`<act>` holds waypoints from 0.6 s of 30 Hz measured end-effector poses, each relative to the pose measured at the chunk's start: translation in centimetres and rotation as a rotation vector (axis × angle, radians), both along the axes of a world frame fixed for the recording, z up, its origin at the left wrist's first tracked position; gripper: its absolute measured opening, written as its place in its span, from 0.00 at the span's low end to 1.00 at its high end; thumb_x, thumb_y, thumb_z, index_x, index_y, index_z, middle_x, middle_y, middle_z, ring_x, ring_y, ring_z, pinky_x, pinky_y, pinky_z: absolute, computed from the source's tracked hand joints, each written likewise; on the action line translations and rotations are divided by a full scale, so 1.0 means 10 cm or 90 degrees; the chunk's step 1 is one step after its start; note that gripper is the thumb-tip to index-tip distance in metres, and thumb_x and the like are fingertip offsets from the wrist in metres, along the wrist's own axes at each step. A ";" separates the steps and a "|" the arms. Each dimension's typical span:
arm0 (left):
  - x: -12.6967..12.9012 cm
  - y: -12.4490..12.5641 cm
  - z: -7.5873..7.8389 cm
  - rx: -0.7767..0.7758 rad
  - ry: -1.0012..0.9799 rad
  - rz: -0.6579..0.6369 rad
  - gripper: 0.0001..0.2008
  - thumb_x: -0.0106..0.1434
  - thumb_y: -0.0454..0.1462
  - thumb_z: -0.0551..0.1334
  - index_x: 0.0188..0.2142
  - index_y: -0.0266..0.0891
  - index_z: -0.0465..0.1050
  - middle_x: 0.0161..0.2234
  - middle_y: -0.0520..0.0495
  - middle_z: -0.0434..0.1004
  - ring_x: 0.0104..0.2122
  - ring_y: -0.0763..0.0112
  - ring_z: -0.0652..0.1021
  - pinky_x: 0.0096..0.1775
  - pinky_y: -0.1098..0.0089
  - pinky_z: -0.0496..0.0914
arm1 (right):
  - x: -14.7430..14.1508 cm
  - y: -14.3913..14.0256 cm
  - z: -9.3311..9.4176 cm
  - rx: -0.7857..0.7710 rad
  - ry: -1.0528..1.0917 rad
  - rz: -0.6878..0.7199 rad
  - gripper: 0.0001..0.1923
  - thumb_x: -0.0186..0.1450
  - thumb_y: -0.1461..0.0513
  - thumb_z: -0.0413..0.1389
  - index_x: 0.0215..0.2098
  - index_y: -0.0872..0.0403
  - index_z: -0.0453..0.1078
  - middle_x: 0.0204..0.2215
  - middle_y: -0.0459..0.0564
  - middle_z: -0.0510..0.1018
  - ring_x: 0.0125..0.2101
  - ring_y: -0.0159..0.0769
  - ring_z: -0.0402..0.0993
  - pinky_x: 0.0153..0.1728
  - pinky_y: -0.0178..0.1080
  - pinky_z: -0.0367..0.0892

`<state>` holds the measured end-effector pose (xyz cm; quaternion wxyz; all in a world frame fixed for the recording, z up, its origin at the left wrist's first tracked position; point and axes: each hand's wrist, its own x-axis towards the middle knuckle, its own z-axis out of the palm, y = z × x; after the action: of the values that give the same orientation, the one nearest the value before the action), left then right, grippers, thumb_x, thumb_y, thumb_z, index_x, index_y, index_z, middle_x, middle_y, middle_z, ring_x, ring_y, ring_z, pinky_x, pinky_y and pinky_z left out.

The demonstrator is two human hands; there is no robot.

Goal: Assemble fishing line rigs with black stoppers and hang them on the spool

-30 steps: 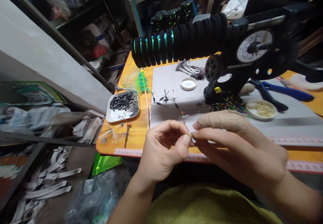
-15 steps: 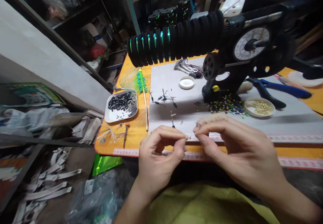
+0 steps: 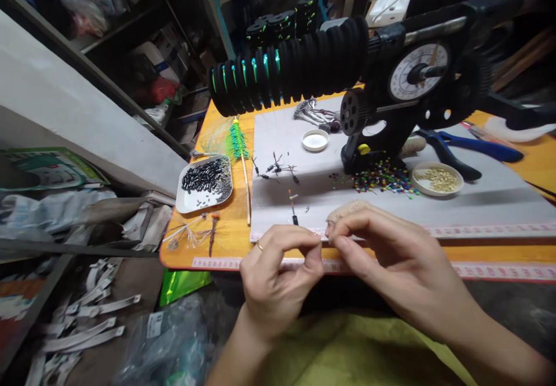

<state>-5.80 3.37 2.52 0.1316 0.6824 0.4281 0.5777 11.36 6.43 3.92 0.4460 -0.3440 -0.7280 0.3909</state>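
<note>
**Hands pinched together at mat edge**

Left hand (image 3: 278, 281) and right hand (image 3: 391, 264) are held fingertip to fingertip, both pinched shut; whatever is gripped is too small to be made out. A small float (image 3: 293, 207) is seen lying on the grey mat (image 3: 478, 206) just beyond them. Beads (image 3: 382, 178) are scattered beside the winder (image 3: 391, 84). Tray (image 3: 204, 184) is set to the left.

A black winding machine with a white round dial (image 3: 417, 73) is standing on a grey mat (image 3: 478, 206), carrying a row of black foam spools with green line (image 3: 286, 70). A heap of small coloured beads (image 3: 382, 178) is lying at its base, beside a shallow dish of brass-coloured bits (image 3: 436, 178). Blue-handled pliers (image 3: 469, 149) are resting behind that dish. A white round lid (image 3: 315, 140) is sitting further left. On the orange tabletop (image 3: 226, 241), a white square tray of black tubes (image 3: 205, 182) is lying next to a green feathered stick (image 3: 240, 148).
</note>
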 end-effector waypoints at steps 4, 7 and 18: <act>0.07 -0.05 -0.10 -0.080 -0.173 -0.015 0.09 0.62 0.26 0.67 0.38 0.40 0.77 0.34 0.50 0.77 0.35 0.73 0.78 0.36 0.75 0.75 | -0.03 -0.02 -0.02 -0.079 0.053 0.041 0.05 0.72 0.64 0.54 0.39 0.49 0.71 0.36 0.45 0.76 0.36 0.29 0.77 0.35 0.27 0.74; 0.11 -0.06 -0.11 -0.132 -0.261 -0.033 0.05 0.64 0.29 0.67 0.36 0.41 0.77 0.35 0.50 0.73 0.36 0.74 0.77 0.37 0.76 0.73 | -0.05 -0.03 -0.03 -0.125 0.083 0.073 0.05 0.73 0.63 0.53 0.40 0.49 0.71 0.37 0.46 0.75 0.36 0.30 0.76 0.34 0.29 0.75; 0.17 -0.06 -0.15 -0.211 -0.433 -0.105 0.03 0.64 0.34 0.69 0.36 0.44 0.79 0.38 0.51 0.70 0.38 0.75 0.74 0.42 0.76 0.71 | -0.08 -0.02 0.02 -0.135 0.073 0.095 0.05 0.73 0.62 0.54 0.40 0.49 0.72 0.36 0.44 0.76 0.36 0.29 0.74 0.35 0.29 0.69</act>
<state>-4.14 2.78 0.99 0.4203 0.4534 0.3914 0.6816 10.51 6.25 4.08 0.4177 -0.3110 -0.6793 0.5170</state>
